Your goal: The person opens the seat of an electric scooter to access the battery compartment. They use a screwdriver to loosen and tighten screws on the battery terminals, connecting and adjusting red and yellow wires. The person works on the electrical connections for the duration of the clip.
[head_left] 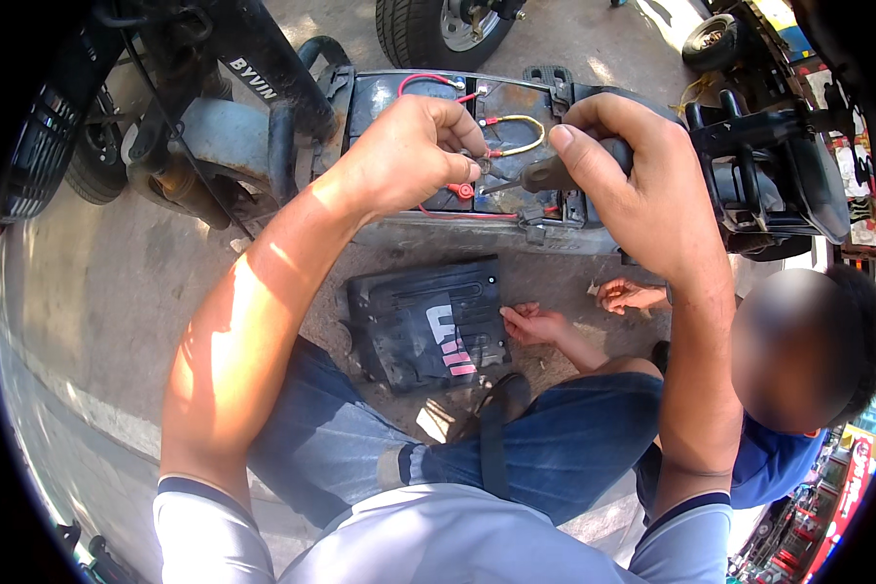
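Observation:
Over a row of dark batteries [518, 105] in a vehicle's floor, my left hand [409, 156] is closed in a pinch beside a small metal part at a cable end. What its fingertips hold is too small to make out. My right hand [642, 175] is wrapped round the dark handle of a screwdriver [545, 175]. The screwdriver's thin shaft points left, toward a battery terminal below my left fingertips. A yellow cable [538, 125] with red ends loops between the hands. A red cable [420, 78] and a red-covered terminal [460, 191] lie close by.
A black floor cover [409, 321] lies on the ground before my knees. At the right crouches another person [774, 457], one hand [537, 325] at the cover's edge, the other [628, 295] near the vehicle. A steering column [273, 68] rises at left; a wheel [438, 34] stands beyond.

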Motion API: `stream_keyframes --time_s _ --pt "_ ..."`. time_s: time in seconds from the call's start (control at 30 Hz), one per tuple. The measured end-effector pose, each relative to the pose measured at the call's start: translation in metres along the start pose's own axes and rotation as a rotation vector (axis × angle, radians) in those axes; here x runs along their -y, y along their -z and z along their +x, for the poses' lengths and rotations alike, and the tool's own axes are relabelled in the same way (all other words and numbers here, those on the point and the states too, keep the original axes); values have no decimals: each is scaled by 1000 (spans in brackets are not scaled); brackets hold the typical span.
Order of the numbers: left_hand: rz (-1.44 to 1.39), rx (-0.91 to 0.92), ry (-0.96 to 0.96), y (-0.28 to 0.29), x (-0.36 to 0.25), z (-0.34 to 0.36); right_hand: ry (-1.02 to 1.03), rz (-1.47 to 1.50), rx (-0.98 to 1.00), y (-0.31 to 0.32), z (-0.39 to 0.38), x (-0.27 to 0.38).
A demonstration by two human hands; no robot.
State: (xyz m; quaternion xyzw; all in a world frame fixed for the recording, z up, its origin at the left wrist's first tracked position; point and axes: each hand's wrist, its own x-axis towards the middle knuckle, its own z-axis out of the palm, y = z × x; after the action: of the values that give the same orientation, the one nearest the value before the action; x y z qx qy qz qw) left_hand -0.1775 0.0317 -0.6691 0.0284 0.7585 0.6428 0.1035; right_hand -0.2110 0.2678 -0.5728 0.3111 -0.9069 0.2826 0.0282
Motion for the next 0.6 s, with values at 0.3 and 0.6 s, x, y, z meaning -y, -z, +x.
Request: stream_keyframes --time_s 0.3,0.6 --pt "-140 38 -24 4 -17 -5 -87 335 64 -3 0 -10" --pt "-155 -32 -61 -4 -19 -7 -110 1051 -165 -35 -6 -16"
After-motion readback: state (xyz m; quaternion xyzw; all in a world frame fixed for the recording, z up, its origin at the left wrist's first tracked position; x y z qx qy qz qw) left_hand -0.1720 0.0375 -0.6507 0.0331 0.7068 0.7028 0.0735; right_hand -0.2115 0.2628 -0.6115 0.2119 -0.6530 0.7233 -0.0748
